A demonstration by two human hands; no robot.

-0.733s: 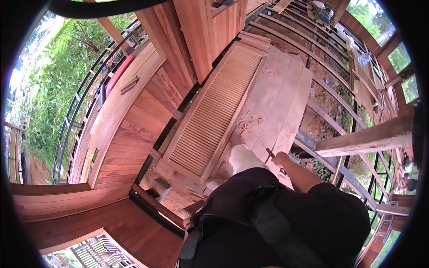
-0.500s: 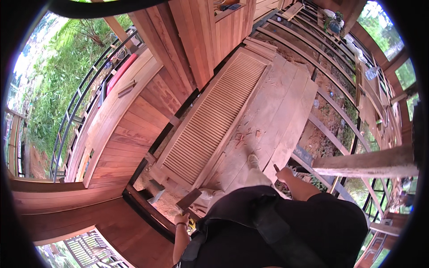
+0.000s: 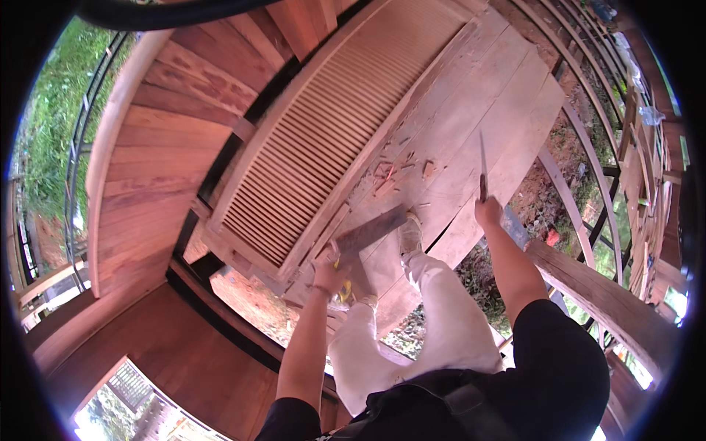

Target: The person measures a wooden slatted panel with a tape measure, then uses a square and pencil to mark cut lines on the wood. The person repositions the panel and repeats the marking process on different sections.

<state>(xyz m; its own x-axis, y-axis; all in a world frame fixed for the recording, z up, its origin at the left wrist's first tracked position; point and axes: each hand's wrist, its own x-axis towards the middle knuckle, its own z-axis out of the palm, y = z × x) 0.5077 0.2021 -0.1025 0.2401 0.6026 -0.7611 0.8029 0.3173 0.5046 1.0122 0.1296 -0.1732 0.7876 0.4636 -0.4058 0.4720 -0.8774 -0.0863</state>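
Note:
My left hand (image 3: 329,273) is closed round the near end of a short, dark wooden board (image 3: 373,229), which points away to the right above the planks. A yellow and black object (image 3: 342,292) shows at the same hand; its kind is unclear. In my closed right hand (image 3: 487,212) is a knife (image 3: 482,165) with a dark handle and a long, narrow blade pointing away from me. To the left of the board lies a louvered wooden panel (image 3: 283,256), with many slats in a frame.
I stand on wide grey planks (image 3: 471,158) strewn with wood chips (image 3: 390,173). On the right, open joists (image 3: 562,187) span bare soil, and a thick beam (image 3: 599,283) runs near my right arm. A curved timber wall (image 3: 173,147) is at left.
Both hands have come forward from beside my body, carrying the board and the knife out over the planks. My view has tilted down and nearer, so my legs now show.

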